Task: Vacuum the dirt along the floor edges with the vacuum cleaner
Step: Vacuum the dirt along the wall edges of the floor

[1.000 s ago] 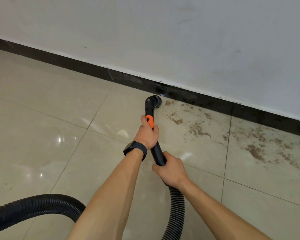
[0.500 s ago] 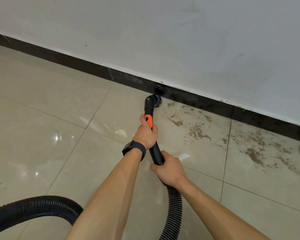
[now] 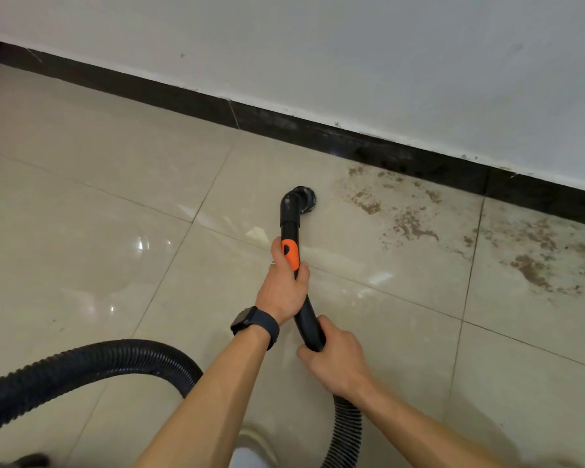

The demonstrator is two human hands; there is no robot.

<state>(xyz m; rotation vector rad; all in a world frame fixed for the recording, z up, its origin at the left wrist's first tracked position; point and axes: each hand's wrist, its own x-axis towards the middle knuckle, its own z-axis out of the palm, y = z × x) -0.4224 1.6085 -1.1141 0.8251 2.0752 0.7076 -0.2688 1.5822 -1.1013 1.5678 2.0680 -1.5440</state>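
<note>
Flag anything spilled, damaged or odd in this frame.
Brown dirt patches are strewn over the floor tiles right of the vacuum nozzle, up to the black skirting board, which looks smudged there. Tiles left of the nozzle look clean and glossy.

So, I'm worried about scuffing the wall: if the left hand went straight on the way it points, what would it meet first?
Probably the black elbow nozzle ending the black vacuum tube that the left hand grips; past it bare beige floor tile, then the black skirting board. Depth is unclear.
</note>
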